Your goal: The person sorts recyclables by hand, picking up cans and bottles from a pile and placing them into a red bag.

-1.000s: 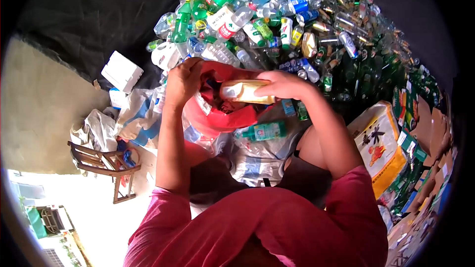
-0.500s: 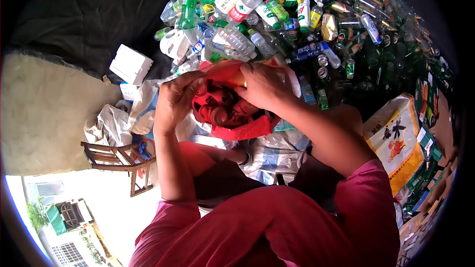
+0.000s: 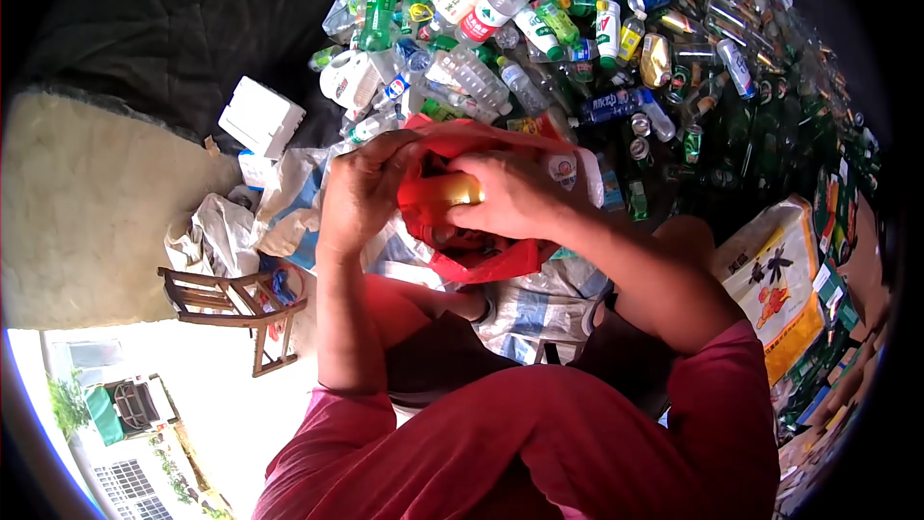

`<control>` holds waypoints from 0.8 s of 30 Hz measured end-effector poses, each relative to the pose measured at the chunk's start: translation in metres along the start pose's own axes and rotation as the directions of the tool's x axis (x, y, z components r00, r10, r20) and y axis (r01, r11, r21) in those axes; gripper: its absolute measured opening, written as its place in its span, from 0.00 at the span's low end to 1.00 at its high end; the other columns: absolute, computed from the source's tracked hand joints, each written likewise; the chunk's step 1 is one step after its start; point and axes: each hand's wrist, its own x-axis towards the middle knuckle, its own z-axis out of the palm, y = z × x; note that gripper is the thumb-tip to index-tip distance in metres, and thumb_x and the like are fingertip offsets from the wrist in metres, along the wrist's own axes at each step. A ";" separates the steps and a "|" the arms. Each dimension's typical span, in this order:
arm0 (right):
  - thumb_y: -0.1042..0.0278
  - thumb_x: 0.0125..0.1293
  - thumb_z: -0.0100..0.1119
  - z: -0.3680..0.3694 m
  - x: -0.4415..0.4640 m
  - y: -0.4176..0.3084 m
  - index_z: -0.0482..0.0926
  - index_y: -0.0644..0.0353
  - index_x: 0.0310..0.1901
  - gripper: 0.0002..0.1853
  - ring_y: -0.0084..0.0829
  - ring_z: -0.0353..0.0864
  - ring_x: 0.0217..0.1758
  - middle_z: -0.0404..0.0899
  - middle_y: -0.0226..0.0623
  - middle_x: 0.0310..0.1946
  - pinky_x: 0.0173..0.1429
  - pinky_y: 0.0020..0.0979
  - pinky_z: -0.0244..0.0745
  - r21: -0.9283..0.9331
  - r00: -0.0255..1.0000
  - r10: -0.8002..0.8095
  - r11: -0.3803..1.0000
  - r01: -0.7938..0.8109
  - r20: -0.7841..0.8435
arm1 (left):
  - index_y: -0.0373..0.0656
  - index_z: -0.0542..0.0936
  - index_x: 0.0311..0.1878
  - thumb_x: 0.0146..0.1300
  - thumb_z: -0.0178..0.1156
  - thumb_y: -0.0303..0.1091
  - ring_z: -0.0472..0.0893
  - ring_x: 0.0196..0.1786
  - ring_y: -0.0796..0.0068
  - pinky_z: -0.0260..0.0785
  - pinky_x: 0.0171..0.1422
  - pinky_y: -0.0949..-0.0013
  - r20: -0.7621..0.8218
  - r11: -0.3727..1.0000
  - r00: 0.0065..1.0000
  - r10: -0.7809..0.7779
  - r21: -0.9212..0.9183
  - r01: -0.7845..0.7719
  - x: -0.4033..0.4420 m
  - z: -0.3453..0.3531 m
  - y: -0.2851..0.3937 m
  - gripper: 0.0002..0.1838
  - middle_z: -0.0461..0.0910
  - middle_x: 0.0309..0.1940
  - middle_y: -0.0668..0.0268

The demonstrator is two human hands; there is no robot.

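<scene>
Far left, wooden folding chair [image 3: 231, 299] near pale wall [image 3: 106, 217]; white foam box [image 3: 260, 118] tilted above crumpled white sack [image 3: 223, 239]; left hand [image 3: 364, 195] next, fingers curled closed on the near-left rim of red bag [image 3: 505, 265]; bag sits mid-view, mouth open, dark contents too shadowed to identify; gold-coloured item [image 3: 468, 187] at the bag mouth, partly hidden by fingers; right hand [image 3: 515, 195] over the opening from the right, fingers and thumb bent closed around that item; blue-and-white woven sheet [image 3: 539, 313] below bag, between the person's legs; bottle pile [image 3: 476, 77] beyond bag, spreading right, mixed plastic bottles, cans, green glass; far right, yellow-edged printed sack [image 3: 794, 347] leaning, brown cardboard [image 3: 869, 255] beside it.
</scene>
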 end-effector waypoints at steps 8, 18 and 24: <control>0.70 0.49 0.66 0.024 0.022 -0.011 0.83 0.67 0.35 0.11 0.54 0.86 0.40 0.85 0.56 0.34 0.49 0.48 0.81 -0.208 0.986 -0.146 0.970 0.127 -0.079 | 0.42 0.85 0.49 0.71 0.59 0.34 0.87 0.38 0.52 0.79 0.45 0.61 -0.035 0.988 0.999 0.031 0.151 -0.025 0.013 0.020 0.011 0.10 0.86 0.36 0.53; 0.63 0.75 0.36 0.081 0.029 0.022 0.67 0.50 0.67 0.22 0.36 0.65 0.70 0.69 0.41 0.63 0.74 0.36 0.58 -0.707 0.915 0.167 -0.589 0.390 0.366 | 0.39 0.85 0.48 0.69 0.60 0.29 0.87 0.41 0.53 0.79 0.46 0.61 0.076 0.982 0.986 0.148 0.108 -0.156 0.012 0.054 0.019 0.08 0.86 0.39 0.53; 0.54 0.79 0.32 0.116 0.042 0.066 0.74 0.51 0.52 0.18 0.36 0.76 0.56 0.77 0.39 0.47 0.67 0.34 0.68 -0.045 0.887 0.412 -0.902 0.430 0.209 | 0.42 0.84 0.46 0.70 0.59 0.31 0.87 0.38 0.51 0.79 0.41 0.58 0.007 0.970 0.988 0.153 0.191 -0.151 0.020 0.057 0.012 0.07 0.86 0.34 0.54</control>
